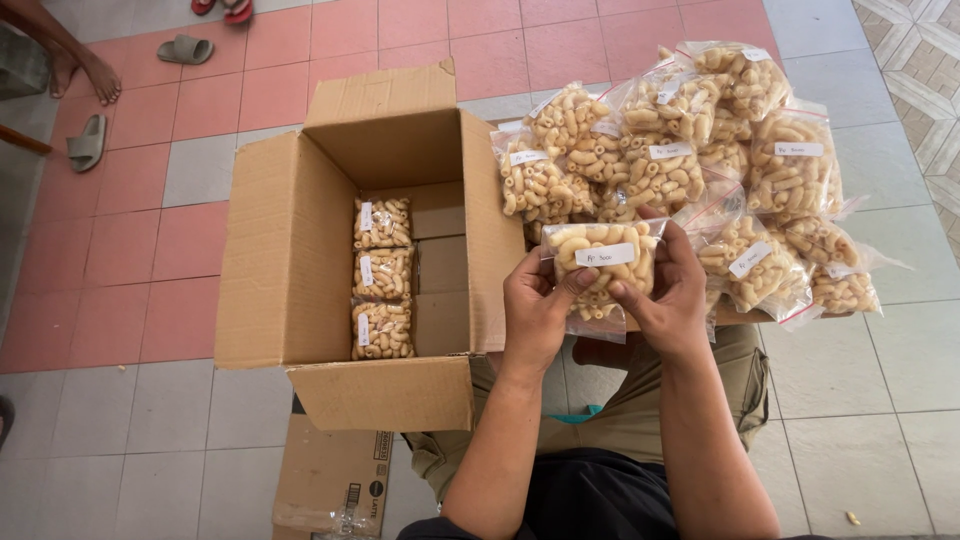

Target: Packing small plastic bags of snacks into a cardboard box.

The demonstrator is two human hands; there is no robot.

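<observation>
Left hand (535, 310) and right hand (668, 295) raised, thumbs forward, both clamped on snack bag (600, 262) beside open carton (290, 250).

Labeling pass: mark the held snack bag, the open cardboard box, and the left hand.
held snack bag (600, 262): head view, on the white label at its front.
open cardboard box (290, 250): head view, on the left flap.
left hand (535, 305): head view, on the back of the hand.

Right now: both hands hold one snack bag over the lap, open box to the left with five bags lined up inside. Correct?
Not quite. The head view shows three bags lined up in the box, not five. The rest holds: left hand and right hand hold one snack bag over the lap, with the open box to the left.
</observation>
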